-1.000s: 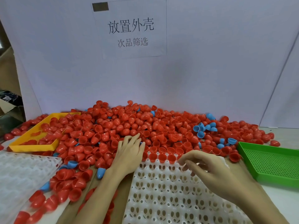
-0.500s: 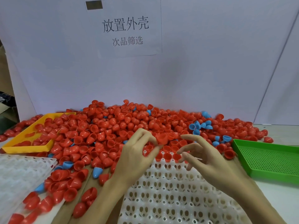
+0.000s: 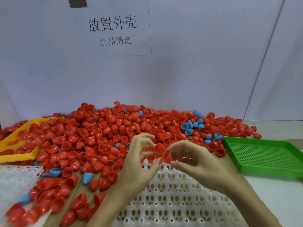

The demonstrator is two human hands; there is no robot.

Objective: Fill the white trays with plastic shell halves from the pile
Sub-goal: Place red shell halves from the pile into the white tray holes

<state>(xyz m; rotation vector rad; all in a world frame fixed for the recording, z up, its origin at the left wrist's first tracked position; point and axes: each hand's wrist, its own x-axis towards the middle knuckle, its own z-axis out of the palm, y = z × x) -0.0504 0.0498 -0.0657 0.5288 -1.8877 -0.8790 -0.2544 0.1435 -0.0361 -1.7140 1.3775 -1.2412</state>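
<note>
**Seating a red shell half at the far edge of the tray**

Head view. We had both hands raised just above the far edge of the white tray (image 3: 172, 199), which lay at the near middle of the counter (image 3: 270, 190). Our left hand (image 3: 139, 163) had its fingers curled, the tips pinching a red shell half (image 3: 159, 147); our right hand (image 3: 196, 163) pinched a second red shell (image 3: 166, 157) between thumb and forefinger, the other fingers arched clear. The two shells sat touching or nearly so; we could not tell whether they were nested. The pile (image 3: 114, 128) spread along the back of the counter, mostly red with a few blue shells (image 3: 188, 126), and spilled over a yellow tray (image 3: 18, 156) at the left edge. A green tray (image 3: 262, 154) stood at the right edge, and a second white tray (image 3: 16, 177) showed at the near left corner.

Nearly all the cups we could see were open, so we judged the filling barely begun. To do this step well, we thought it best to pull the two shells apart first if they were stuck, turn each so its rounded end pointed down, and drop it straight into a cup of the far row. A light pinch seemed right, since the thin plastic could flex and spring away. Working row by row from the far edge would keep our wrists from knocking seated shells loose.
</note>
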